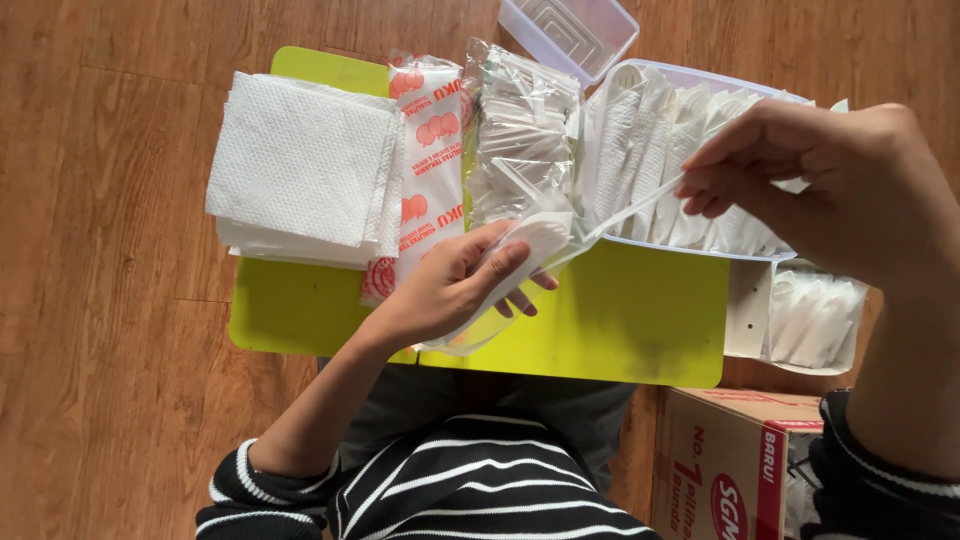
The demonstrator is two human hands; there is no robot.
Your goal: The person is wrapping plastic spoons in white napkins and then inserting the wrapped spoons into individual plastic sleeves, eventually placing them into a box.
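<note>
Holding a clear plastic sleeve [520, 262] over the near middle of the yellow-green table [640, 320], the left hand [450, 285] curls its fingers around the sleeve, which appears to carry a folded white napkin inside, though the glare makes that hard to confirm. The right hand [830, 185], above the table's right edge, pinches the end of a thin white plastic utensil [630, 212] between thumb and fingertips; the utensil slants down leftward, with its far tip at the sleeve's mouth. A cardboard box [735, 465] stands on the wooden floor [100, 350] near the person's right knee. Farther back, a stack of white paper napkins [300, 165] sits on the table's far left corner, just beside a red-printed packet [430, 160]. A bag of wrapped white cutlery [520, 130] lies next to that. A translucent bin [660, 150] filled with finished white packs sits toward the far right, and a clear lid [570, 32] lies beyond it.
</note>
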